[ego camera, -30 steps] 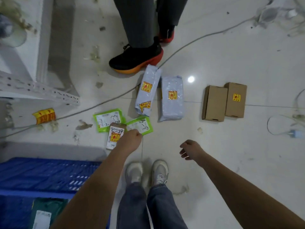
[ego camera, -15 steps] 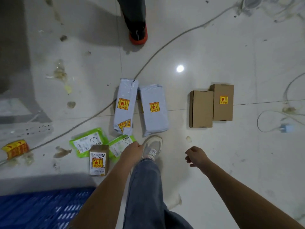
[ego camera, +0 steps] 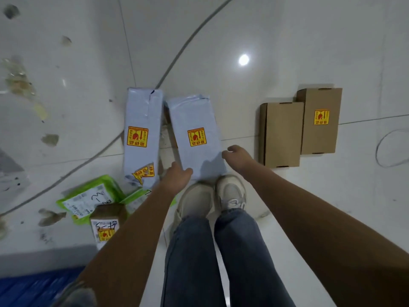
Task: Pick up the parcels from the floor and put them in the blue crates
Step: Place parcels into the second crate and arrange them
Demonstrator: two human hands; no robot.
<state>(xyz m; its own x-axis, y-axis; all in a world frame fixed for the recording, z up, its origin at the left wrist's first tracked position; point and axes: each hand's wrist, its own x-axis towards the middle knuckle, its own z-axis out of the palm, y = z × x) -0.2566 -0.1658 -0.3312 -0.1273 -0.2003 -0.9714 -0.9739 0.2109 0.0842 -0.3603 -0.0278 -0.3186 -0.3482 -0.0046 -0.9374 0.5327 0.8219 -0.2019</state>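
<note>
- Your left hand (ego camera: 178, 175) reaches down to the near left corner of a grey-wrapped parcel (ego camera: 194, 138) lying flat on the white tiled floor (ego camera: 276, 41); seen from the back, its grip is hidden under the knuckles, so you cannot tell whether the fingers are spread or curled round the edge.
- Your right hand (ego camera: 238, 155) hangs at the parcel's near right edge, forearm stretched forward, fingers loosely curled and holding nothing.
- Both bare forearms run down from the bottom corners, flanking your jeans and pale sneakers (ego camera: 212, 196), whose toes stand just beside the parcel's near end.
- A second grey parcel (ego camera: 141, 138) lies just to the left, parallel, each bearing a yellow-and-red sticker.
- Two cardboard boxes (ego camera: 301, 127) sit side by side, touching, to the right.
- Green mailers (ego camera: 88, 199) and a small brown packet (ego camera: 106, 227) lie lower left, partly behind your left arm.
- A blue crate (ego camera: 33, 286) shows its blurred edge at the bottom left corner.
- A grey cable (ego camera: 177, 60) curves across the floor and passes behind the left parcel.
</note>
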